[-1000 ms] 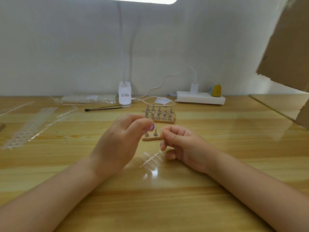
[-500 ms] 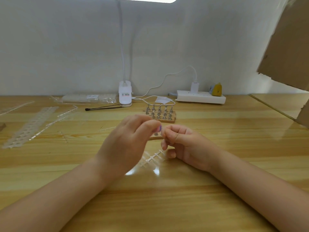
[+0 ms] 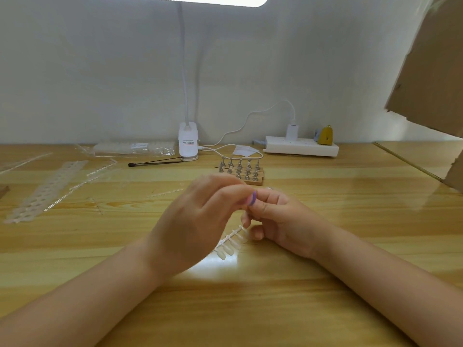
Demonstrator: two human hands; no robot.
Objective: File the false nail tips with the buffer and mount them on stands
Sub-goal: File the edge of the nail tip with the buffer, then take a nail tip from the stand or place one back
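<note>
At frame centre the left hand [image 3: 198, 221] pinches a small purple-pink buffer [image 3: 252, 198] — the right hand's [image 3: 278, 216] grip likely holds a nail tip, hidden, probably light and slippery.

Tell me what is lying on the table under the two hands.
A strip of clear nail tips lies on the table, its lower end showing below the left hand and right hand. Its upper end is covered by the hands.
</note>
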